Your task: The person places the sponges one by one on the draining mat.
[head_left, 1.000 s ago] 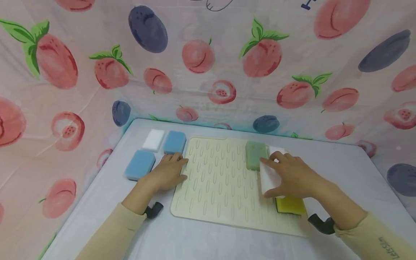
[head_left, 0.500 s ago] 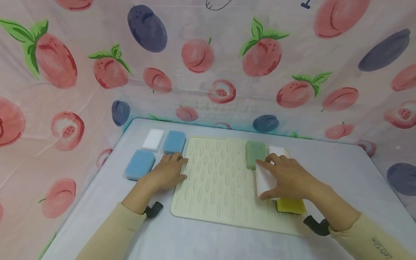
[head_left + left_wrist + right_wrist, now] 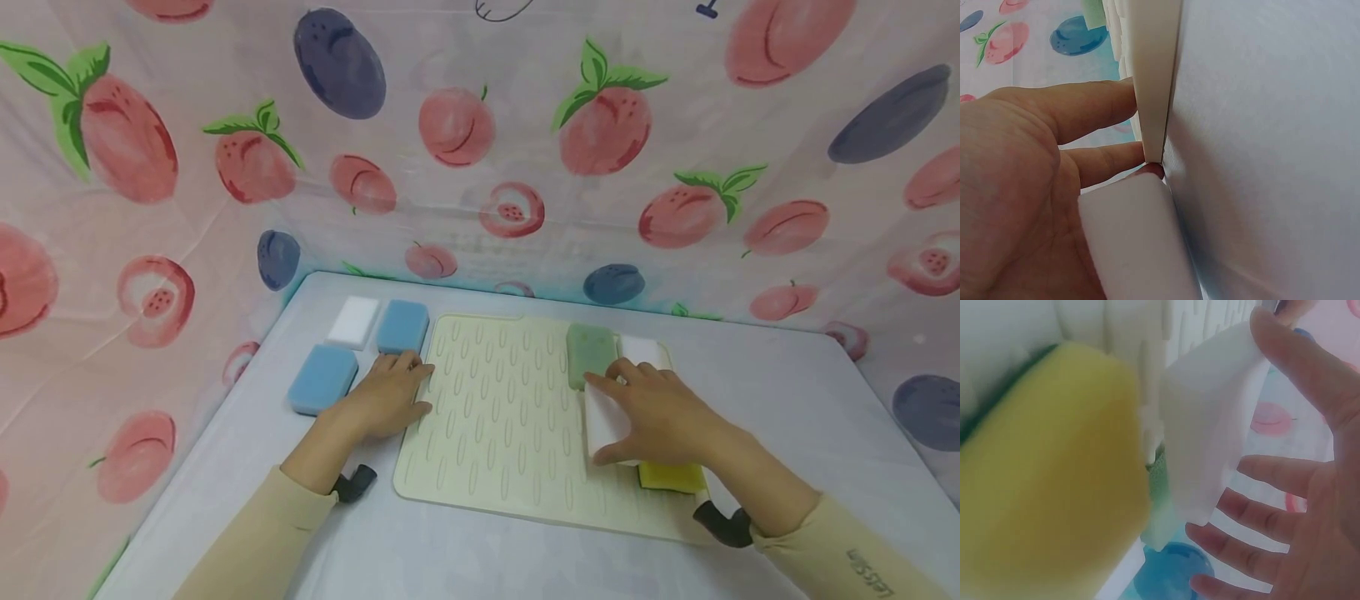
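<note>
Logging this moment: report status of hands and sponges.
Left hand flat at mat edge. Right hand grips white sponge. Yellow sponge just behind.

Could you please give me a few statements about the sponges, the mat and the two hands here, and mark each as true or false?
1. The right hand holds a white sponge over the ridged mat. True.
2. The left hand grips a blue sponge. False: it lies flat at the mat's left edge, holding nothing.
3. A yellow sponge lies on the mat near the right wrist. True.
4. The green sponge lies off the mat on the table. False: it lies on the mat.
5. Two blue sponges, and, lie left of the mat. True.
</note>
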{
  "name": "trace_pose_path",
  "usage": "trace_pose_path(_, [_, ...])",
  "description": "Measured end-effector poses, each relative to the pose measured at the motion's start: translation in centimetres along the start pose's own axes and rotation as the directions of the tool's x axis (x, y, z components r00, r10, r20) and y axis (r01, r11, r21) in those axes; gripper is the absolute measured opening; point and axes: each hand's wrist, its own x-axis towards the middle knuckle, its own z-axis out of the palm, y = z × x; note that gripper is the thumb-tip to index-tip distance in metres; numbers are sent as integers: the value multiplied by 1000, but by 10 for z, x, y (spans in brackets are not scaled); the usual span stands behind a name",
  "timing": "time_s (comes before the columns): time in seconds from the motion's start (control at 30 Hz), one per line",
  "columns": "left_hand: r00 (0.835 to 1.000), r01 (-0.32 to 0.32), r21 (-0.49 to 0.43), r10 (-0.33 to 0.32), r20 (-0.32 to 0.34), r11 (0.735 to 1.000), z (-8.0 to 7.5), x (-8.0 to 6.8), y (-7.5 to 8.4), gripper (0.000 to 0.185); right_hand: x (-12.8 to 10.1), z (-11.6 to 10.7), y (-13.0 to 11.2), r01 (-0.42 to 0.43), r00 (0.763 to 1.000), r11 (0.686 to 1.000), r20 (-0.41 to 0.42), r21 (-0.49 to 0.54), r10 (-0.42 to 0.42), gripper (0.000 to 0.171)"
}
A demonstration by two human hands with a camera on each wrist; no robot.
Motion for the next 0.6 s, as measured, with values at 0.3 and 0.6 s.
trace_pose_path(0.3, [1000,-2,-5,2,-1,1000,0,0,0,63,2,5,-4,8,1000,1000,4,-8,-8,106])
trace_pose_path(0.6, [1000,1,-5,-1,1,1000,1,1,-1,63,3,9,-6,6,1000,1000,12,-7,-6,106])
